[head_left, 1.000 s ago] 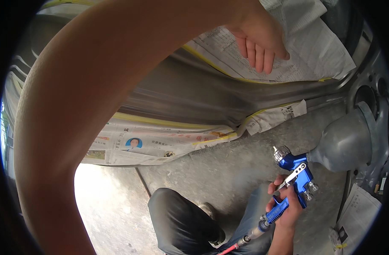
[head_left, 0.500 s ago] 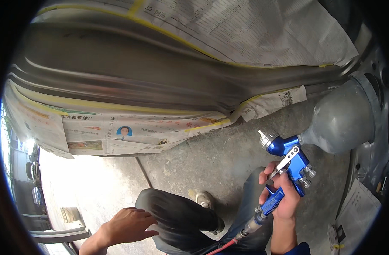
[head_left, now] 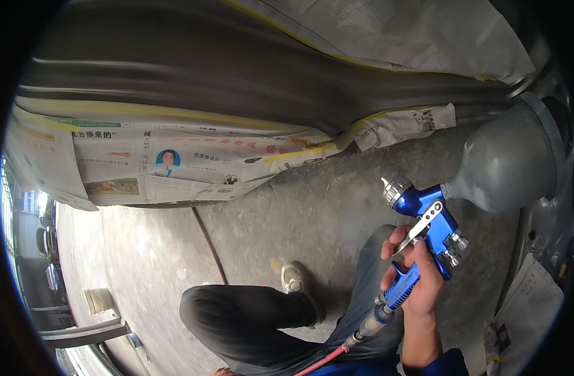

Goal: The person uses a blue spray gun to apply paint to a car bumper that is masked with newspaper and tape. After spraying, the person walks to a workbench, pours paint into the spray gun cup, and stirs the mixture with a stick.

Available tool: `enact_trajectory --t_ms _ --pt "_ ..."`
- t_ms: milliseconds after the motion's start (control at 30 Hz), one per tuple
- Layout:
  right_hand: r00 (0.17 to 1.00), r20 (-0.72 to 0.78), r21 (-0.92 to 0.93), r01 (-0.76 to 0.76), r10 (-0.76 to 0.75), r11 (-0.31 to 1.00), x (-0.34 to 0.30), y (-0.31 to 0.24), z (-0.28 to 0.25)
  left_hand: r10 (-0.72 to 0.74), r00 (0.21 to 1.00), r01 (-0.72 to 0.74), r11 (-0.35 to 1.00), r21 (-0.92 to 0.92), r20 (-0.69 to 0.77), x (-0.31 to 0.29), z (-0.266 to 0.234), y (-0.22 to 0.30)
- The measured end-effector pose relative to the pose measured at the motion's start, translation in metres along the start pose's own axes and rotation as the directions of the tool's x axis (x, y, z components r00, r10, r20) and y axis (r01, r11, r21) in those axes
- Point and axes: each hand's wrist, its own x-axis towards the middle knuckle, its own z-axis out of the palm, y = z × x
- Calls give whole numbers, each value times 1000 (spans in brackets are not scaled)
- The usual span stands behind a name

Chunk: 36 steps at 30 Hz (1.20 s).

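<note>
Fingers (head_left: 428, 260) of our right hand (head_left: 423, 293) grip the spray gun (head_left: 441, 235), while our left hand (head_left: 224, 371), open or shut we cannot tell, drops nearly from view, leaving one-handed work.

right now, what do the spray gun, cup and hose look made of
Spray gun: probably metal, glossy blue, with sharp highlights.
Cup: likely plastic, cloudy grey with a dull sheen, but uncertain.
Hose: perhaps rubber or plastic, red and smooth-looking.

Left grip (head_left: 224, 371) mostly beyond the lower edge
</note>
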Motion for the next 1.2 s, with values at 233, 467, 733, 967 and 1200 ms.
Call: enact_trajectory --t_ms 233,467,733,967,1200 --pt "999 22 -20 31 -30 999 25 3 17 -138 985 100 946 -309 -102 4 57 33" --pt "995 -38 -96 88 -92 991 43 -5 22 -247 967 194 586 -787 55 -37 76 49" --pt "996 41 -105 86 -82 991 52 4 26 -372 650 204 925 -320 -662 -56 18 60" --pt "987 123 -101 115 -102 988 68 17 39 -116 428 298 954 18 -896 -59 -77 100" --pt "984 123 -57 134 -127 989 80 26 39 -86 458 329 941 79 -885 -58 -88 105"
